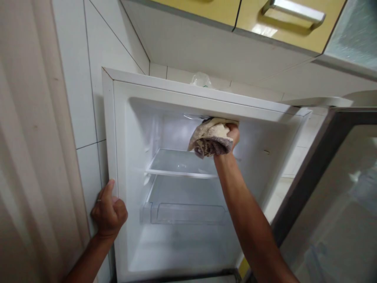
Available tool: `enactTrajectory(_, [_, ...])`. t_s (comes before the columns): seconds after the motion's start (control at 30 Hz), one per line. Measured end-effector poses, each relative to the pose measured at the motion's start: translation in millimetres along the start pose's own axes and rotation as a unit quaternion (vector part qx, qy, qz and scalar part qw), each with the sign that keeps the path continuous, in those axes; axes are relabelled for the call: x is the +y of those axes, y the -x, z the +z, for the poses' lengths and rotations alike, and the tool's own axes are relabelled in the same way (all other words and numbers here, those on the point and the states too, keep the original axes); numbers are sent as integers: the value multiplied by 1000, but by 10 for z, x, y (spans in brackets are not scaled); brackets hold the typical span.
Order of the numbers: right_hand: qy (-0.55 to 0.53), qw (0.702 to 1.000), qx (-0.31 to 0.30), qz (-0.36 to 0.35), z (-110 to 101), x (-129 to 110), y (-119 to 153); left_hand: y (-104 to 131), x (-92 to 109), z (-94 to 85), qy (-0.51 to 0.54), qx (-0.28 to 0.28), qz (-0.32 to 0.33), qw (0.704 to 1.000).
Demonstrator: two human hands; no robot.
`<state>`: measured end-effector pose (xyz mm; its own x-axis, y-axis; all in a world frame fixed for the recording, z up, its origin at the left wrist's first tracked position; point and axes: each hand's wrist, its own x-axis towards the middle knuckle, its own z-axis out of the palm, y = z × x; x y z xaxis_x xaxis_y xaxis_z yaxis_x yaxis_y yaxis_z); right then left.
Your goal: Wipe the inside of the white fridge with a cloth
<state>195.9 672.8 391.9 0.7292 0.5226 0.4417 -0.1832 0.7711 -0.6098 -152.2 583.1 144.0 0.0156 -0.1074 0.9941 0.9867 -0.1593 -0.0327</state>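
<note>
My right hand reaches into an open white refrigerator. Bunched in its grip is a cream and grey-brown cloth, held up against the inner ceiling near the light area. The cloth hides most of my fingers. My left hand grasps the refrigerator's left front edge from outside, its fingers bent and one finger pointing upward along the frame. A ring shows on one finger. Below the cloth lie a glass shelf with a white front trim and a lower shelf above a clear plastic drawer.
The refrigerator door is swung open on the right. Yellow cabinets with a metal handle hang overhead. A clear plastic bag rests on top of the refrigerator. White wall tiles and a beige curtain-like panel border the left side.
</note>
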Motion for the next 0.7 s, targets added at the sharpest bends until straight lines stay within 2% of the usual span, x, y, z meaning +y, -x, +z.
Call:
enactTrajectory(0.07, [23, 993, 111, -16, -139, -186, -147, 34, -11, 16, -5, -8, -9, 1000])
enactTrajectory(0.1, [32, 988, 146, -26, -178, -254, -212, 50, -17, 23, -8, -15, -16, 1000])
enactTrajectory(0.23, [47, 978, 198, -56, -211, -344, -400, 58, -22, 23, -6, -21, -18, 1000])
enactTrajectory(0.4, [87, 976, 168, -107, -185, -179, -360, -18, 6, -2, -2, 18, 18, 1000])
enactTrajectory(0.47, [162, 967, 137, -144, -224, -95, -246, -28, 13, 1, -8, 20, 13, 1000])
enactTrajectory(0.53, [281, 937, 97, -184, -324, -34, -100, -16, 12, 13, -17, 18, 7, 1000])
enactTrajectory(0.6, [379, 894, 63, -229, -485, -10, 58, 16, 1, 30, -26, 7, -2, 1000])
enactTrajectory(0.7, [431, 851, 80, -289, -781, -41, 256, 88, -34, 63, -21, -16, -31, 999])
